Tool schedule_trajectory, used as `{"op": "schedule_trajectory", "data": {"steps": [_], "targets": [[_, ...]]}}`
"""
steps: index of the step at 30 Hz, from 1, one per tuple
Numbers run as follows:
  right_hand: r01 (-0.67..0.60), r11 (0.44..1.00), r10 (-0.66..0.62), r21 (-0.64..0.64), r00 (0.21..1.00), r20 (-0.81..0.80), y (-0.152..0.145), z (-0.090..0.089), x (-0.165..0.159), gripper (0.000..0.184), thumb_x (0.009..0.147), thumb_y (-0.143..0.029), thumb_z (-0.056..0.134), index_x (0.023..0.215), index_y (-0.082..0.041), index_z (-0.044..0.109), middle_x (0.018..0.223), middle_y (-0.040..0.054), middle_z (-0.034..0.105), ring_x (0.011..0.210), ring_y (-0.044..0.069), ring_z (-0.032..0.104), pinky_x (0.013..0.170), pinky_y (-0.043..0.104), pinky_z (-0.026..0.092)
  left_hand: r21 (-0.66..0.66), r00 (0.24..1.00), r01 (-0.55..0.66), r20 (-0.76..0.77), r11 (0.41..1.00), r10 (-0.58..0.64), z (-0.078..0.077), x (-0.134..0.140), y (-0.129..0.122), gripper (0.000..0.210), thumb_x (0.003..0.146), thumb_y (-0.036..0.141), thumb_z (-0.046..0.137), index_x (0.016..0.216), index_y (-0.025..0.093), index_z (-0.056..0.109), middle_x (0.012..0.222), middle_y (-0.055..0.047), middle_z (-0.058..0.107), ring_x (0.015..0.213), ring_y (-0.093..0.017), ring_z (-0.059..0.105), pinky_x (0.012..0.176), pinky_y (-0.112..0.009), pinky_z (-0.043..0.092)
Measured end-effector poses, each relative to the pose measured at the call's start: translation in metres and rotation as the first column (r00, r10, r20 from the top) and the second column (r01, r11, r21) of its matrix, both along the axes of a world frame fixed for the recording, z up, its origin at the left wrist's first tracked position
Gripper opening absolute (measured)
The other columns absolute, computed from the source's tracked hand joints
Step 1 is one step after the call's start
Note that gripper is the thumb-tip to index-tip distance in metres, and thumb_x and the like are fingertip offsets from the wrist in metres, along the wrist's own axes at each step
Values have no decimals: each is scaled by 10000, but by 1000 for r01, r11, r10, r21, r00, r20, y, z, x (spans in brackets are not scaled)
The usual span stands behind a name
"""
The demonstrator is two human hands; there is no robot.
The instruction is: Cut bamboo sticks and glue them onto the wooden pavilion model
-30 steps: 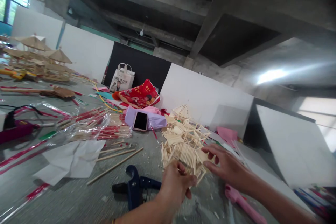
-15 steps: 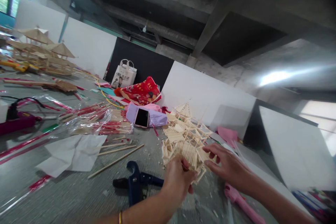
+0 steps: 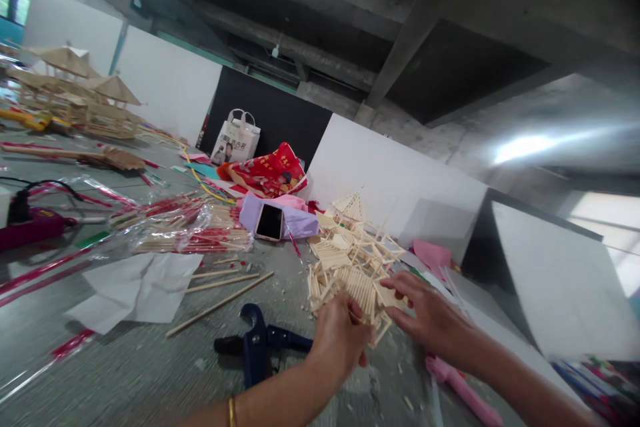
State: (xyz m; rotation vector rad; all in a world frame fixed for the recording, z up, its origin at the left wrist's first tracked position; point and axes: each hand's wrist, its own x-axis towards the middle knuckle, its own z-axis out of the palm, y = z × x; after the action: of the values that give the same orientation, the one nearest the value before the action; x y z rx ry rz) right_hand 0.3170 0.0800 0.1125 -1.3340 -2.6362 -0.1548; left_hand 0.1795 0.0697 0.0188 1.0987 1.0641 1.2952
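Note:
A small model building of pale wooden sticks (image 3: 327,257) stands on the grey table, with slatted roof panels and a pointed frame at its back. My left hand (image 3: 343,333) is closed in a pinch at the model's front edge; whatever lies between the fingertips is hidden. To the right of the model, my right hand (image 3: 430,313) is open, its fingers apart and curved toward a flat roof panel. Contact there is unclear. Just left of my left wrist lies a dark blue hand cutter (image 3: 255,347). Below my right forearm rests a pink glue gun (image 3: 463,390).
Loose sticks (image 3: 220,303), crumpled white paper (image 3: 140,293) and plastic-wrapped stick bundles (image 3: 195,240) lie to the left. A phone (image 3: 270,221) rests on purple paper. Behind are a red bag (image 3: 275,173) and a white bag (image 3: 237,140). Another wooden model (image 3: 107,113) stands far left.
My right hand has shifted slightly left toward the model. My left hand keeps nearly the same place and pinch. The view has tilted a little.

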Motion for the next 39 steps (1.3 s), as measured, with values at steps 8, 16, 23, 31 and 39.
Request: {"op": "schedule_trajectory", "data": {"steps": [8, 16, 23, 31, 39], "targets": [[-2, 1000, 2, 10, 999, 35, -2, 2, -4, 307, 771, -185, 510, 1068, -135, 566, 1017, 94, 563, 958, 212, 514, 852, 361, 394, -16, 999, 38, -25, 999, -38, 0, -1, 4, 271, 589, 9, 540, 635, 211, 366, 420, 125, 427, 241, -55, 395, 238, -157, 214], [-19, 999, 17, 32, 997, 81, 2, -1, -6, 299, 760, -137, 530, 1057, -125, 569, 980, 92, 553, 929, 216, 509, 834, 360, 391, -38, 997, 55, -43, 998, -57, -3, -1, 7, 288, 591, 15, 567, 645, 215, 367, 419, 128, 439, 238, -54, 385, 265, -162, 230], [-37, 998, 30, 51, 991, 132, 6, -6, -5, 265, 768, -143, 537, 1028, -127, 585, 951, 93, 540, 912, 223, 504, 836, 375, 391, -62, 996, 62, -61, 996, -66, 5, -3, 6, 303, 556, -6, 566, 630, 216, 374, 377, 129, 417, 237, -72, 393, 247, -167, 199], [-38, 997, 26, 70, 986, 165, 7, -4, -7, 274, 758, -140, 530, 1022, -110, 596, 971, 120, 546, 935, 248, 511, 834, 384, 396, -49, 996, 63, -64, 997, -66, 7, -4, 2, 299, 552, -3, 565, 624, 213, 372, 375, 133, 405, 247, -65, 400, 258, -155, 224], [-61, 995, 50, 80, 989, 136, 5, -6, -6, 200, 769, -145, 513, 946, -161, 604, 892, 72, 560, 858, 208, 530, 774, 341, 407, -32, 997, 60, -37, 998, -61, 2, -3, 5, 283, 556, 7, 559, 630, 214, 379, 401, 127, 426, 244, -65, 399, 248, -159, 239]]}}
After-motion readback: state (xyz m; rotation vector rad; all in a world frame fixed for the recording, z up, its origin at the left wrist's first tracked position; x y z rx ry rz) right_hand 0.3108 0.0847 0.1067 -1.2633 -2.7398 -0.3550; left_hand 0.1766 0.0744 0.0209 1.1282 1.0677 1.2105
